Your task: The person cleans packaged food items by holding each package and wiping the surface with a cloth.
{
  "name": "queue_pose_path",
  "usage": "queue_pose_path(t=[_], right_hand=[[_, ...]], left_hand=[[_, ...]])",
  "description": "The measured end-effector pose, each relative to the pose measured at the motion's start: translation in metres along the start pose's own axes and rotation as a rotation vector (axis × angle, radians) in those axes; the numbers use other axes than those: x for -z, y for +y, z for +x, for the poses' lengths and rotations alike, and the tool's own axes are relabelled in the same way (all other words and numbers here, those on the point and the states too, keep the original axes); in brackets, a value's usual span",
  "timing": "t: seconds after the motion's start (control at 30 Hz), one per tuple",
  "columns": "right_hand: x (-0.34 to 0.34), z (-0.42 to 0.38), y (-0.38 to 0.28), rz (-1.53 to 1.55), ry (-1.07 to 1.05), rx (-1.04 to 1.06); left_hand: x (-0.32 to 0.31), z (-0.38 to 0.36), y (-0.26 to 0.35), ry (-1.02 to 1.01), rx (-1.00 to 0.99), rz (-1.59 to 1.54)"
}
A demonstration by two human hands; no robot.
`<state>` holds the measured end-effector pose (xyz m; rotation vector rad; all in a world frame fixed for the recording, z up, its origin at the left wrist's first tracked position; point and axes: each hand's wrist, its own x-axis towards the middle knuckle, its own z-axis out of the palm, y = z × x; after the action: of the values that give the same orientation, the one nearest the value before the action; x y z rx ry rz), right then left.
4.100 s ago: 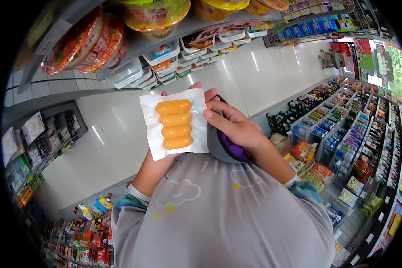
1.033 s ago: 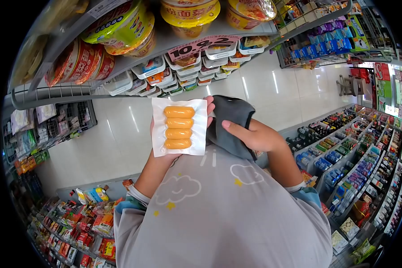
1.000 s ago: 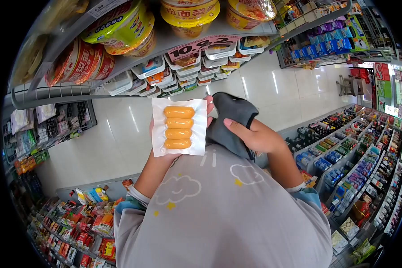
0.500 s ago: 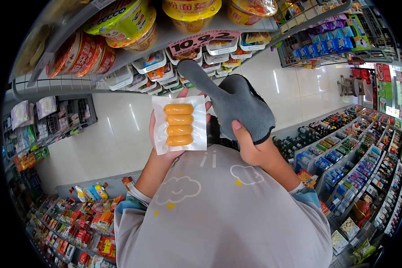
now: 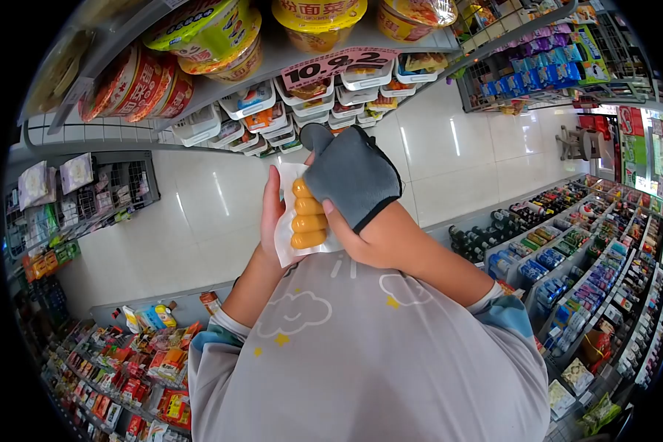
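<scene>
My left hand (image 5: 271, 214) holds a clear, flat pouch from behind, its thumb along the left edge. Inside the vacuum-sealed pack of small sausages (image 5: 308, 222), several plump orange-yellow pieces are stacked in a column. My right hand (image 5: 357, 236) has its fingers hidden by a dark grey plush mitt (image 5: 352, 177) with black trim and a rounded lobe at its upper left. The bare thumb presses beside the mitt, near the pouch's right edge. The mitt overlaps the upper right of the pouch. The pouch leans, its face turned partly to the right.
Ahead is a shelf with bowls of instant noodles (image 5: 320, 26) and a pink price tag (image 5: 339, 68). White-rimmed packs (image 5: 247, 101) sit below it. Bottle and can shelves (image 5: 560, 258) stand on the right, snack racks (image 5: 140, 368) at lower left. Tiled floor (image 5: 184, 214) lies between.
My right hand has moved left with the grey mitt, which now covers part of the sausage pack. The pack has shifted slightly right and turned from facing me squarely.
</scene>
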<state>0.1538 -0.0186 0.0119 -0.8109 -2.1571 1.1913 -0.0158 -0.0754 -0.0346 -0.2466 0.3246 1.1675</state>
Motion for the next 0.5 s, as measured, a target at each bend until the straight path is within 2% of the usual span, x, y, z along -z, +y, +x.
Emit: queue_pose_path(t=[0.1, 0.2, 0.33, 0.4, 0.43, 0.5], right_hand=[[-0.001, 0.005, -0.002, -0.042, -0.031, -0.035], [-0.005, 0.005, -0.008, 0.013, -0.079, -0.101], [-0.009, 0.011, -0.006, 0.019, -0.027, 0.004], [-0.01, 0.01, 0.001, 0.012, -0.01, 0.015], [-0.007, 0.009, 0.006, -0.017, -0.008, 0.017], [-0.001, 0.006, 0.011, -0.047, -0.006, 0.018]], left_hand=[[0.002, -0.003, -0.004, 0.07, -0.03, 0.18], [0.011, -0.005, -0.004, 0.049, -0.011, 0.271], [0.0, -0.003, -0.005, 0.079, 0.015, 0.201], [-0.012, -0.002, -0.01, 0.315, -0.029, 0.197], [0.0, -0.005, -0.008, 0.316, -0.032, 0.198], [0.026, -0.011, -0.005, -0.216, 0.078, -0.023]])
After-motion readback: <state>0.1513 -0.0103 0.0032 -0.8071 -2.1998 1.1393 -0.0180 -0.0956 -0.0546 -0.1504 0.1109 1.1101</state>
